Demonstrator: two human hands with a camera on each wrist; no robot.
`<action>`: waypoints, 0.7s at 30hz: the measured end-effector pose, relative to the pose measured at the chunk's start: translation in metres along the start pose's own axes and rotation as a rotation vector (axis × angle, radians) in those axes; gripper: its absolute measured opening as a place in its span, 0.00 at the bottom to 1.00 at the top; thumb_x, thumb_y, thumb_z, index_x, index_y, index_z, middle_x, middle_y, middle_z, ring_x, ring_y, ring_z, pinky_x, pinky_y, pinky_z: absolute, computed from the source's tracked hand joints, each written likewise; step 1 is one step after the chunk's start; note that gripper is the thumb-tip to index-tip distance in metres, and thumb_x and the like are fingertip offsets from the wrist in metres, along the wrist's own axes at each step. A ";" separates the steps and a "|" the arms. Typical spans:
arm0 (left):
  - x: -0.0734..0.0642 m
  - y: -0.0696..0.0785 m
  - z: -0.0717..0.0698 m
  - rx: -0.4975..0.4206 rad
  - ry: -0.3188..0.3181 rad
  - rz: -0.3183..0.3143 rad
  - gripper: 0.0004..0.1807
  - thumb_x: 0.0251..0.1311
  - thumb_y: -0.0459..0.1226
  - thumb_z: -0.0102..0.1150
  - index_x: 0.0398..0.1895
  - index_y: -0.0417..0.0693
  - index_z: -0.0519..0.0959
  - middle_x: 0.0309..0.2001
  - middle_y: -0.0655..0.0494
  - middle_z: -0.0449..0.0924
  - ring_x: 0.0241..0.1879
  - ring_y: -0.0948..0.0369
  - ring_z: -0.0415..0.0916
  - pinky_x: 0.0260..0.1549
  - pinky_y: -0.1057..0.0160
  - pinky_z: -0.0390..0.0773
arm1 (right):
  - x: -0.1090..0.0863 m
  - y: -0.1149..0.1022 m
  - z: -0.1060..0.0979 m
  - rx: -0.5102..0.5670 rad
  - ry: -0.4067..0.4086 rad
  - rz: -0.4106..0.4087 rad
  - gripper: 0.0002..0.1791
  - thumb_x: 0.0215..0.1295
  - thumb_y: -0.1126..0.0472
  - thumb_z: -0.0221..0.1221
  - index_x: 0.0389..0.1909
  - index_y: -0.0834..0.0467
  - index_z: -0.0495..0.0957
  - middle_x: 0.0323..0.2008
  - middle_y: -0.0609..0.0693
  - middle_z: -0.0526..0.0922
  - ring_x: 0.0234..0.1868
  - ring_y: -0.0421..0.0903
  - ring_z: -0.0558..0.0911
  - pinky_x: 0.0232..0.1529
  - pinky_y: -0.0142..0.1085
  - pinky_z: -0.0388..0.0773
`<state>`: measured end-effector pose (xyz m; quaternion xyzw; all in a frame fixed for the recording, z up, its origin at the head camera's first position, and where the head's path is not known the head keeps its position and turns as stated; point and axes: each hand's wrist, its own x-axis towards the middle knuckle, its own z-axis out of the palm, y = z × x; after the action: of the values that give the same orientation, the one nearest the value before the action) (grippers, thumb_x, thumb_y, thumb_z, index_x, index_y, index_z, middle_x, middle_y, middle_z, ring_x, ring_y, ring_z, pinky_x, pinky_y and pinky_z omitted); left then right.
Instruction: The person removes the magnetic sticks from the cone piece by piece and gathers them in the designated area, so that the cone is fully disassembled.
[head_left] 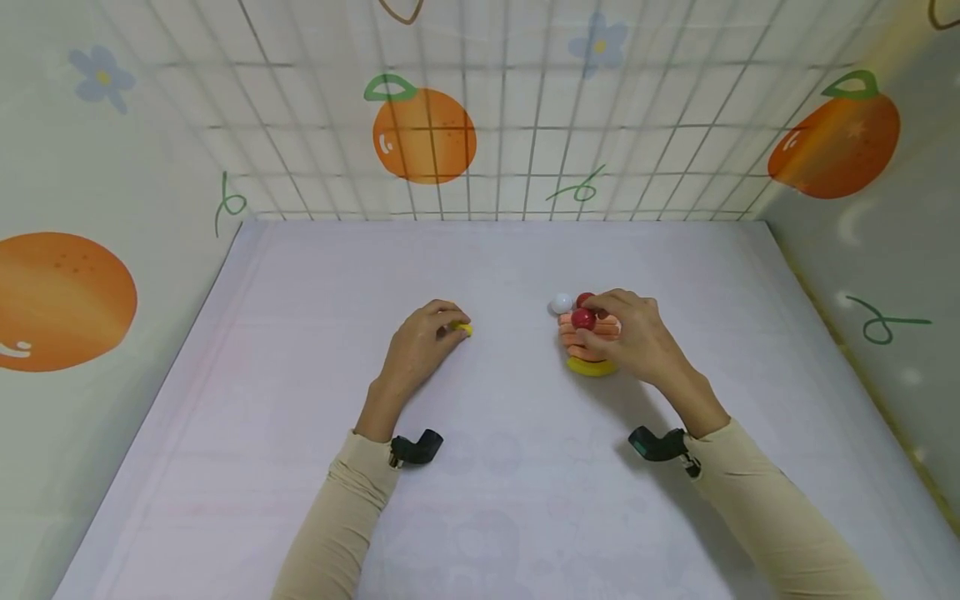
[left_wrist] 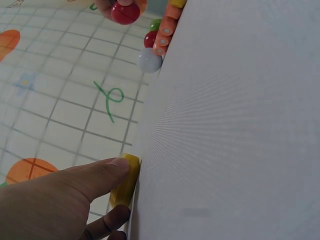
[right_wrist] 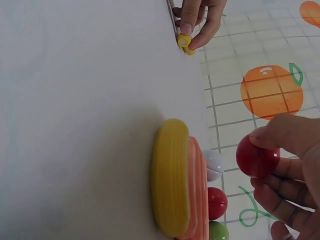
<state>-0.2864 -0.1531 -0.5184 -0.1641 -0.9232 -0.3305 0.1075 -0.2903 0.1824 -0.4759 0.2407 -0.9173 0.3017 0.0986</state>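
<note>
My right hand [head_left: 637, 337] pinches a glossy red ball [right_wrist: 256, 157] between thumb and fingers. Below it in the head view are several orange-pink rods [head_left: 588, 340] laid side by side, with a ridged yellow curved piece [right_wrist: 171, 177] along their near side. Behind the rods, a white ball [head_left: 560, 303], a second red ball [right_wrist: 217, 203] and a green ball [right_wrist: 218, 231] stand in a row. Further left, my left hand [head_left: 420, 346] grips a small yellow cylinder [left_wrist: 126, 180] at the table surface. A second yellow end [right_wrist: 189, 50] shows beside it in the right wrist view.
The pale table [head_left: 480, 467] is bounded at the back by a white curtain [head_left: 510, 150] with printed oranges, over a grid. Curtain walls also flank both sides. A black wrist camera [head_left: 416, 448] sits on the left sleeve, another camera [head_left: 656, 444] on the right.
</note>
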 end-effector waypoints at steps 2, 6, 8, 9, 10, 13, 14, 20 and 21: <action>0.000 0.000 0.000 0.000 -0.002 -0.003 0.11 0.62 0.39 0.69 0.46 0.49 0.87 0.52 0.61 0.80 0.43 0.60 0.77 0.40 0.60 0.78 | -0.001 0.001 -0.002 -0.001 0.008 -0.002 0.22 0.55 0.57 0.75 0.49 0.60 0.82 0.48 0.54 0.82 0.51 0.54 0.77 0.53 0.51 0.62; 0.000 0.000 0.000 0.001 -0.007 -0.007 0.11 0.62 0.39 0.69 0.47 0.49 0.87 0.52 0.61 0.80 0.43 0.60 0.77 0.40 0.60 0.77 | -0.001 0.003 -0.005 0.005 0.022 -0.022 0.21 0.54 0.60 0.75 0.48 0.61 0.82 0.46 0.55 0.82 0.49 0.54 0.77 0.53 0.53 0.62; 0.000 -0.001 0.001 0.001 -0.009 -0.005 0.11 0.62 0.39 0.69 0.47 0.49 0.87 0.53 0.61 0.80 0.43 0.60 0.77 0.40 0.60 0.77 | -0.001 0.004 -0.006 0.008 0.021 -0.020 0.21 0.55 0.60 0.74 0.49 0.61 0.82 0.46 0.54 0.82 0.49 0.54 0.77 0.53 0.53 0.61; 0.000 -0.001 0.001 0.000 -0.008 -0.005 0.11 0.62 0.39 0.69 0.47 0.49 0.87 0.53 0.61 0.80 0.43 0.60 0.77 0.40 0.60 0.77 | 0.000 0.005 -0.006 0.005 0.018 -0.018 0.21 0.55 0.60 0.74 0.49 0.61 0.82 0.46 0.54 0.83 0.49 0.54 0.77 0.53 0.54 0.61; 0.000 -0.001 0.001 -0.002 -0.008 -0.002 0.11 0.62 0.39 0.69 0.47 0.49 0.87 0.52 0.60 0.80 0.43 0.60 0.77 0.40 0.60 0.77 | 0.000 0.006 -0.007 0.001 0.017 -0.015 0.21 0.56 0.60 0.74 0.49 0.62 0.82 0.46 0.55 0.83 0.49 0.54 0.77 0.53 0.54 0.61; 0.000 -0.001 0.001 -0.003 -0.006 -0.002 0.11 0.62 0.39 0.69 0.46 0.49 0.87 0.52 0.61 0.80 0.43 0.60 0.77 0.40 0.60 0.77 | -0.001 0.008 -0.008 -0.010 0.015 -0.006 0.21 0.56 0.60 0.73 0.50 0.63 0.82 0.48 0.56 0.83 0.50 0.55 0.78 0.54 0.55 0.61; 0.001 0.000 0.001 -0.003 -0.004 -0.002 0.10 0.62 0.39 0.69 0.46 0.49 0.87 0.52 0.61 0.80 0.43 0.60 0.77 0.40 0.60 0.77 | 0.000 0.008 -0.009 -0.013 0.016 -0.005 0.21 0.56 0.60 0.73 0.50 0.63 0.81 0.48 0.56 0.82 0.51 0.55 0.78 0.54 0.55 0.61; 0.000 0.000 0.001 -0.005 -0.001 -0.005 0.10 0.62 0.38 0.69 0.46 0.49 0.87 0.52 0.61 0.80 0.43 0.60 0.77 0.40 0.60 0.77 | -0.001 0.013 -0.011 -0.015 0.019 0.005 0.21 0.57 0.60 0.73 0.50 0.63 0.81 0.47 0.56 0.82 0.48 0.55 0.78 0.54 0.54 0.60; 0.000 0.000 0.001 -0.005 -0.001 -0.005 0.10 0.62 0.38 0.69 0.46 0.49 0.87 0.52 0.61 0.80 0.42 0.60 0.77 0.40 0.60 0.77 | -0.001 0.014 -0.012 -0.015 0.019 0.006 0.21 0.57 0.60 0.73 0.50 0.62 0.81 0.46 0.56 0.82 0.47 0.55 0.78 0.54 0.54 0.60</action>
<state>-0.2869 -0.1527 -0.5193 -0.1623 -0.9227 -0.3332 0.1060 -0.2962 0.1995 -0.4740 0.2345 -0.9192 0.2974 0.1083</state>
